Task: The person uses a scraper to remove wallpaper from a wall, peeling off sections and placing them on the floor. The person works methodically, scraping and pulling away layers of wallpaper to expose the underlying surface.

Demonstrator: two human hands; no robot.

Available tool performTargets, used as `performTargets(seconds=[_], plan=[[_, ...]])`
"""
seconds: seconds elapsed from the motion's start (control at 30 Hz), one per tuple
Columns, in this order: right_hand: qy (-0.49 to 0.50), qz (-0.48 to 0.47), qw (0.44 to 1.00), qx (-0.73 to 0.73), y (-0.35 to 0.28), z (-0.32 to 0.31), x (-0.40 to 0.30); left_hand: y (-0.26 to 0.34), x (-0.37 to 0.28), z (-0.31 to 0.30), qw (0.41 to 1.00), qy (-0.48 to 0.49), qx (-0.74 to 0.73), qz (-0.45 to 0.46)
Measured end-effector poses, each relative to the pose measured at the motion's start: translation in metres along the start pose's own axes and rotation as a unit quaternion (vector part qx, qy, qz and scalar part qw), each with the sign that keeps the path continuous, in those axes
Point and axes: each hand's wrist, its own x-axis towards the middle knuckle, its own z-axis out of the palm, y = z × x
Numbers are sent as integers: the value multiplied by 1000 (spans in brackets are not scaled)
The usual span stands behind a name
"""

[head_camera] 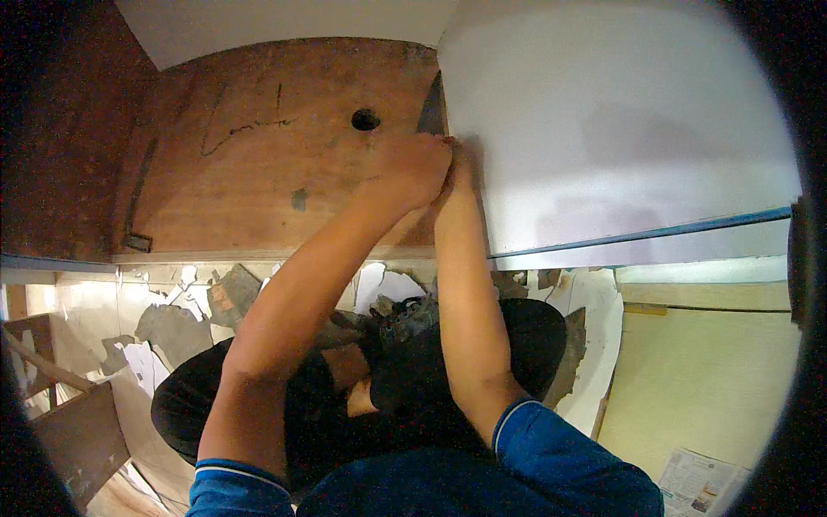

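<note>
Both my hands meet at the inner corner where a brown wooden panel (258,161) joins a white side panel (614,129). My left hand (420,165) is bent inward at the wrist, its fingertips against the corner. Beside it, close to the white panel, is my right hand (460,158), mostly hidden behind the left. Whether either hand grips something cannot be seen. Just above them a dark grey strip (433,106) shows along the corner. A round hole (366,119) pierces the brown panel to the upper left of my hands.
Torn white and grey sheet scraps (174,333) litter the floor around my crossed legs. A crumpled dark heap (404,316) lies before my lap. Brown boards (84,439) stand at the lower left. On the right are a pale yellow board (698,375) and a printed newspaper sheet (698,485).
</note>
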Motion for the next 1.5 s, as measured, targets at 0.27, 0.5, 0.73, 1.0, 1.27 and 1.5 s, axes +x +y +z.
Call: performTargets(seconds=[0.27, 0.5, 0.73, 1.0, 1.27, 1.5], plan=[[-27, 14, 998, 47, 5, -73, 67, 28, 14, -14, 998, -27, 52, -19], [25, -67, 993, 89, 8, 18, -17, 14, 9, -3, 993, -85, 82, -4], [14, -26, 997, 76, -3, 5, -18, 25, 4, -43, 993, -81, 85, 28], [-65, -46, 985, 154, 16, -41, 38, 27, 20, -40, 991, -109, 81, 19], [-160, 91, 971, 151, 20, -54, 70, 9, 22, -8, 994, -66, 83, 15], [-42, -42, 984, 170, 6, -10, 30, 18, 28, -38, 988, -129, 82, 3]])
